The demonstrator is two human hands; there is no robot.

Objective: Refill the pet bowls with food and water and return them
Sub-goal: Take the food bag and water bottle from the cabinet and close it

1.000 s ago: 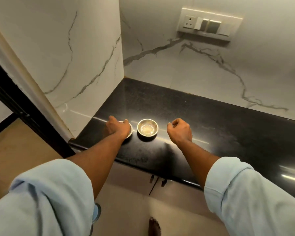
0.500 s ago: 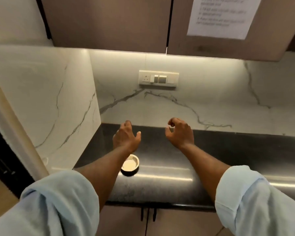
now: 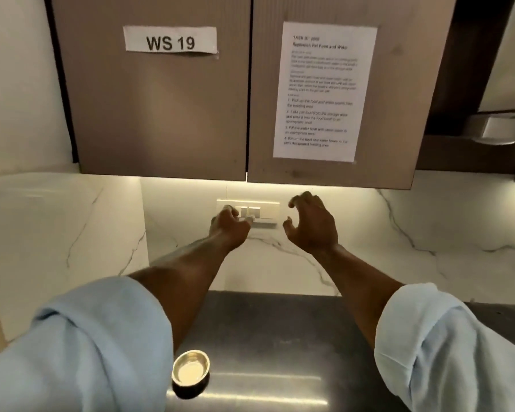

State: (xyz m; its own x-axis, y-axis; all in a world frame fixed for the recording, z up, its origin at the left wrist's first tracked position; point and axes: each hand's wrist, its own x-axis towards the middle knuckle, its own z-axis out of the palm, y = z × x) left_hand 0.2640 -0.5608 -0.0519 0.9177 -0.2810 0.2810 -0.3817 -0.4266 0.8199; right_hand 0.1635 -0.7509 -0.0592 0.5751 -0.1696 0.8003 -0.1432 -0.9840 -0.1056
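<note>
Your left hand was up in front of the switch plate on the marble backsplash, its fingers bent loosely and holding nothing. Whether their tips touched the plate could not be told from this angle. Your right hand hung just to the right of that plate, fingers spread wide and hooked like a claw, thumb apart, nothing between them. The two hands were near each other but not touching.

The steel bowl stood upright on the dark counter, well below your left fingers and far back toward your body, just beside the rolled cuff of your left sleeve. It was well apart from both hands. Its inside looked pale and shiny (what it held, if anything, could not be made out).

Above your fingers hung two brown cabinet doors, shut. The door over your left fingers carried a label reading WS 19, and the one over your right fingers carried a printed sheet. Your right sleeve filled the corner below your right hand
</note>
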